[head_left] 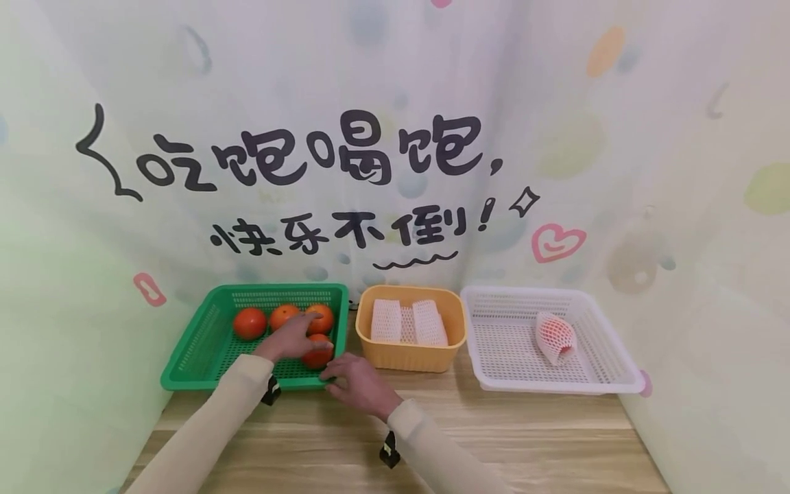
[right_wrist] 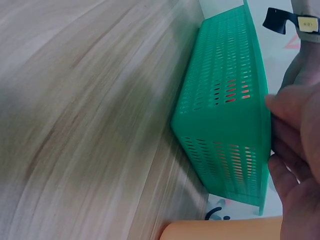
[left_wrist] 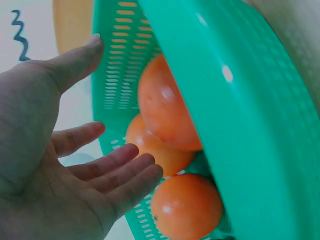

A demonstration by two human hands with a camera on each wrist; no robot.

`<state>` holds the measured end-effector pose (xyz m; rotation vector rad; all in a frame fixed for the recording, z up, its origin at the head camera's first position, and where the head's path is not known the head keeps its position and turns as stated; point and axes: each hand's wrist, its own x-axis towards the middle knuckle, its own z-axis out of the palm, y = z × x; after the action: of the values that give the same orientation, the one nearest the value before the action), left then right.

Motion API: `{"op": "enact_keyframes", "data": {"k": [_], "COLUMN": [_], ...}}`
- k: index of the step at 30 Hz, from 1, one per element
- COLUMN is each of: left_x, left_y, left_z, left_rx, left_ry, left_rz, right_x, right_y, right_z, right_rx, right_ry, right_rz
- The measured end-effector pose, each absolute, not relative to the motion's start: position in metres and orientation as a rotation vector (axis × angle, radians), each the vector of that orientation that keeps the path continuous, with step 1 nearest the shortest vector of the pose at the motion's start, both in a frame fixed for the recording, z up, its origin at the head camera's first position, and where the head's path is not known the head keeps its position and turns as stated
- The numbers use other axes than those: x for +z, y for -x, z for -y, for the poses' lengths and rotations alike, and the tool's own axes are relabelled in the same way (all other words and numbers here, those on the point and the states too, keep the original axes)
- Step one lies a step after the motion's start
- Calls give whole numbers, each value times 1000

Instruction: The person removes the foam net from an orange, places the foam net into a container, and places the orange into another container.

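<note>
My left hand reaches into the green basket on the left, its fingers spread. The left wrist view shows that palm with nothing in it, its fingertips close to the round orange-red fruits. One glossy fruit lies beneath the basket's rim, and another fruit lies lower in that view. A redder fruit sits farther left in the basket. My right hand is at the basket's front right corner, fingers loosely bent over the rim; no fruit shows in it.
A yellow tub with several white foam net sleeves stands right of the green basket. Farther right, a white basket contains a fruit in a foam net. Wood-grain tabletop spans the front; a printed curtain hangs behind.
</note>
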<state>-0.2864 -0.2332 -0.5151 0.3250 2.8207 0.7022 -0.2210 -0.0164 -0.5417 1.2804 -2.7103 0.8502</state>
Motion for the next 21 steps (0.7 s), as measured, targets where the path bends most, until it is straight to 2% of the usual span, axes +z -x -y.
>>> {"op": "enact_keyframes", "data": {"k": [10,21], "left_x": [-509,-507], "left_y": [268,232], "left_z": [216,196], "left_rx": [883,918], "left_ry": [-382,-328], "left_rz": [-2867,-2875], "right_x": [-532,-499], "right_y": [217,213], "right_z": [-6,-53], "right_rx": [1059,1048], "right_ry": [-1357,-1178], "right_rz": [2651,2534]}}
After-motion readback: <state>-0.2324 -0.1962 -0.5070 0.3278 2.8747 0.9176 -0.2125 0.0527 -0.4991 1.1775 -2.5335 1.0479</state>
